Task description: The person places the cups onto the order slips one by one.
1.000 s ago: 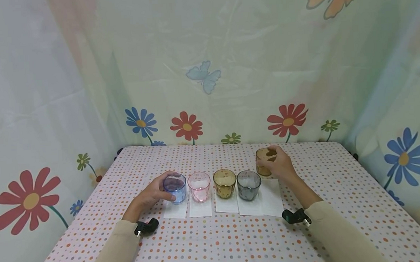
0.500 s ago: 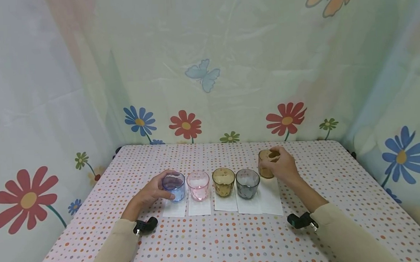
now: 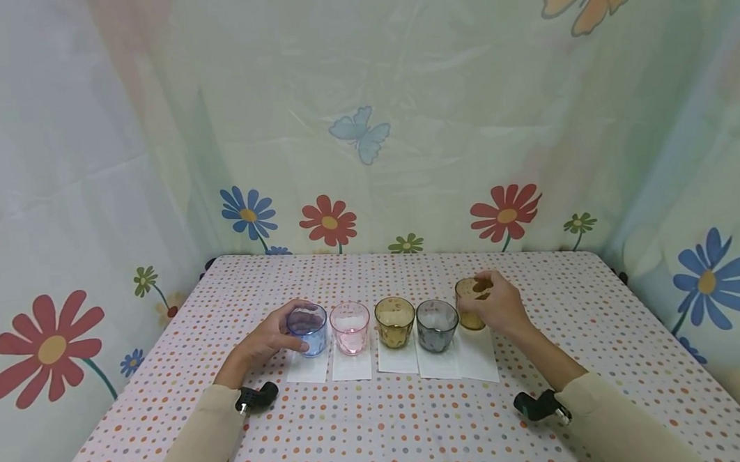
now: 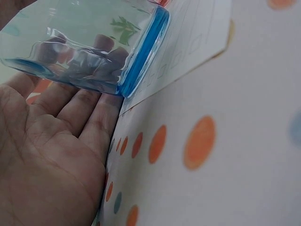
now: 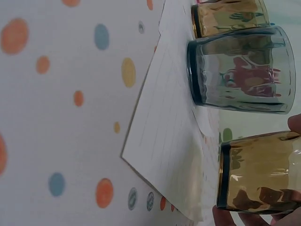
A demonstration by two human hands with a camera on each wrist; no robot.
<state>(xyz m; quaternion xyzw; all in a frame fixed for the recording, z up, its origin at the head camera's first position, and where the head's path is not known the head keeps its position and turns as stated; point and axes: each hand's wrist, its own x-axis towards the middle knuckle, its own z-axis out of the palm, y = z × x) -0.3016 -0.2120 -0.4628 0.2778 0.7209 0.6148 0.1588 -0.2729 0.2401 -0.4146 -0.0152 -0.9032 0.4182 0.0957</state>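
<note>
My left hand (image 3: 264,340) holds the blue glass (image 3: 316,342) from its left side. In the left wrist view its fingers (image 4: 84,110) pass behind the clear wall of that glass, near the blue base. Over at the row's right end, my right hand (image 3: 504,304) grips an amber glass (image 3: 469,318) near its rim, upright over the far part of a paper slip. Whether its base touches the paper I cannot tell. Between the hands stand a pink glass (image 3: 352,338), a second amber glass (image 3: 395,327) and a grey glass (image 3: 436,331).
White paper slips (image 3: 477,361) lie under the row, their near ends showing. A dotted cloth (image 3: 386,425) covers the table. Printed flower curtains (image 3: 405,187) enclose the back and sides. The grey glass (image 5: 244,70) stands close beside the right-hand amber glass.
My right hand has brought its amber glass nearer to me, from behind the row to almost level with it. My left hand and the other glasses have stayed in place.
</note>
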